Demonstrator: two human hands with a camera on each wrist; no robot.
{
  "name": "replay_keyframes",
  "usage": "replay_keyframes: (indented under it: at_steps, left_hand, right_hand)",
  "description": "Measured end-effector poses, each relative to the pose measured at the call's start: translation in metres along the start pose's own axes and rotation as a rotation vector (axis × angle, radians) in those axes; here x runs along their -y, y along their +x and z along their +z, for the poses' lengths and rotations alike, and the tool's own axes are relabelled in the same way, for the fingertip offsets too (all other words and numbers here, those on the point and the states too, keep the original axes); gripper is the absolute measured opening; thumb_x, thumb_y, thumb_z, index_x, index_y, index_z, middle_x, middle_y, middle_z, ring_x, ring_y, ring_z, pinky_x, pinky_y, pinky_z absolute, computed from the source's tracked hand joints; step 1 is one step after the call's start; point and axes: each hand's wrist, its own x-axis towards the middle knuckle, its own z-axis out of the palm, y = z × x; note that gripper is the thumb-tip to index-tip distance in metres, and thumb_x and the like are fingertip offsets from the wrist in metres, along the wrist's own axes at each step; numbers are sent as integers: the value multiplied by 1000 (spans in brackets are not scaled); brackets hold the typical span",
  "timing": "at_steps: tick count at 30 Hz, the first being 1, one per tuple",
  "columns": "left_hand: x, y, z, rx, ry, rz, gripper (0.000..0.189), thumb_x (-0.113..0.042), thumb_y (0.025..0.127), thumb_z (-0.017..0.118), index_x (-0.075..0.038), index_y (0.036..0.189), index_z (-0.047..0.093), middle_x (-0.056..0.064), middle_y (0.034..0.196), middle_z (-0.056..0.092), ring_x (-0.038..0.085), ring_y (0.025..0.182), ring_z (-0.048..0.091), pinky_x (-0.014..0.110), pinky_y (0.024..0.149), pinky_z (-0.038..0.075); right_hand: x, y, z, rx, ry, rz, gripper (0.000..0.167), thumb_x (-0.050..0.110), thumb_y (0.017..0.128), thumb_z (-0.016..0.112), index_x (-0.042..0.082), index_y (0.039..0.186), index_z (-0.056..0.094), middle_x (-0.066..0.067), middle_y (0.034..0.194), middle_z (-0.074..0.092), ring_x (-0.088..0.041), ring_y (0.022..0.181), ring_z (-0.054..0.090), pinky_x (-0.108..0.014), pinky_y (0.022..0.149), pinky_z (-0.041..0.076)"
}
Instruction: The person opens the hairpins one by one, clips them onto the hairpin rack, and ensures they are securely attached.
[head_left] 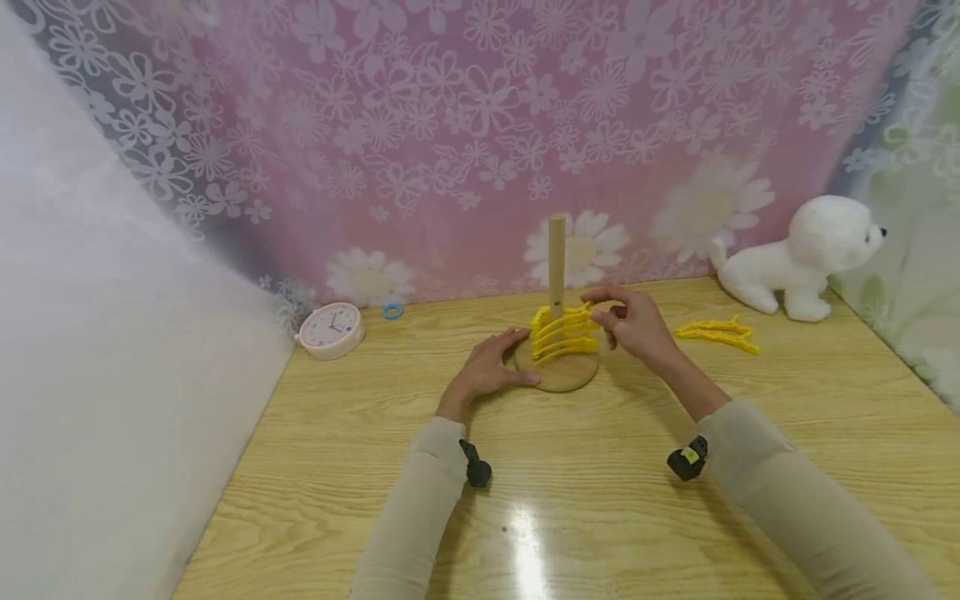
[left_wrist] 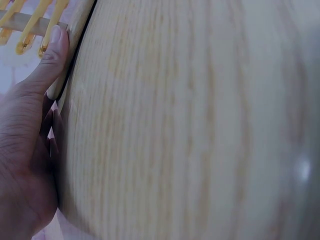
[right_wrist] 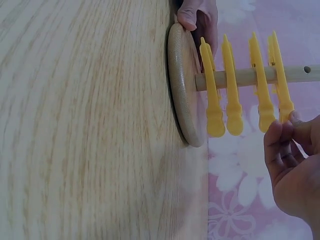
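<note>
A wooden stand with a round base (head_left: 562, 380) and an upright post (head_left: 557, 258) is on the table. Several yellow banana clips (right_wrist: 233, 95) sit across the post one above another. My left hand (head_left: 491, 364) grips the base's left edge, its thumb on top of the rim; its other fingers are partly hidden in the left wrist view. At the post's right, my right hand (head_left: 637, 325) pinches the end of the topmost yellow banana clip (right_wrist: 281, 82) between thumb and fingers. More yellow banana clips (head_left: 720, 333) lie on the table to the right.
A pink clock (head_left: 332, 331) and a small blue ring (head_left: 392, 311) are at the back left. A white plush dog (head_left: 806, 258) sits at the back right. Behind the wooden table (head_left: 360, 500) hangs a pink flowered cloth (head_left: 450, 167); a white wall (head_left: 112, 333) is on the left.
</note>
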Motion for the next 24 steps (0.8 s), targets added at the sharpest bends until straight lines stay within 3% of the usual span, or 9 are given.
replay_keyframes:
  at_steps: [5,10,16,24]
  left_hand:
    - [0,0,0,3,7,-5,95,-56,86,81,-34,164,33,-2,172,25,29,160,15,53,129,12]
    - [1,1,1,6,14,-5,95,-57,86,81,-36,164,32,-4,172,26,27,160,15,51,130,12]
    - [1,0,1,7,10,-9,95,-56,85,82,-37,164,32,-5,171,26,26,160,15,51,130,12]
    - [1,0,1,9,-1,-15,96,-57,85,81,-37,164,31,-5,172,25,28,160,14,53,129,12]
  right_hand:
    - [2,-2,-1,7,25,14,35,7,104,64,9,139,65,-29,106,67,-35,58,56,-40,55,55]
    - [2,-6,-5,23,40,0,38,6,103,66,7,141,64,-20,128,67,-31,61,58,-40,58,58]
    - [-3,-12,-13,43,99,-16,38,8,103,65,2,141,61,-23,132,64,-26,64,57,-38,59,58]
    - [-17,-28,-38,13,99,-12,38,18,104,66,8,140,63,1,124,67,-25,64,58,-36,59,59]
